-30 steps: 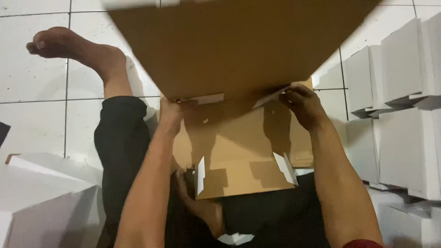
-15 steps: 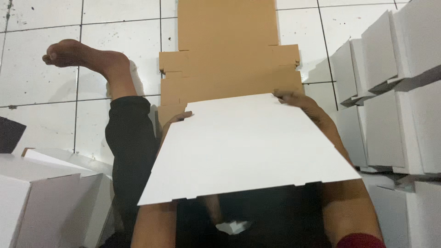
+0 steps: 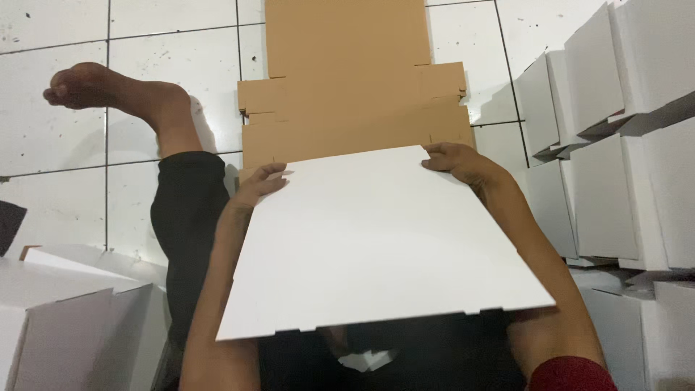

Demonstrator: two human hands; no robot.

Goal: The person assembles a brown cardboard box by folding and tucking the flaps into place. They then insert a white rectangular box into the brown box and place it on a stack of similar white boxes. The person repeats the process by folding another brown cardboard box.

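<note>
I hold a flat die-cut cardboard box blank. Its near panel (image 3: 376, 246) shows its white side and tilts up toward me. The rest of the blank (image 3: 347, 80) is brown and lies unfolded on the white tiled floor ahead. My left hand (image 3: 257, 185) grips the white panel at its far left corner, thumb on top. My right hand (image 3: 456, 161) grips the far right corner the same way. The panel hides my lap and most of both forearms.
Folded white boxes (image 3: 615, 145) are stacked along the right side. More white boxes (image 3: 65, 318) sit at the lower left. My bare foot (image 3: 108, 90) and black-trousered leg (image 3: 184, 217) stretch out to the left on the tiles.
One second ago a partly folded brown box stood in my hands under a raised flap. It now lies opened flat, and the white panel is lifted toward me.
</note>
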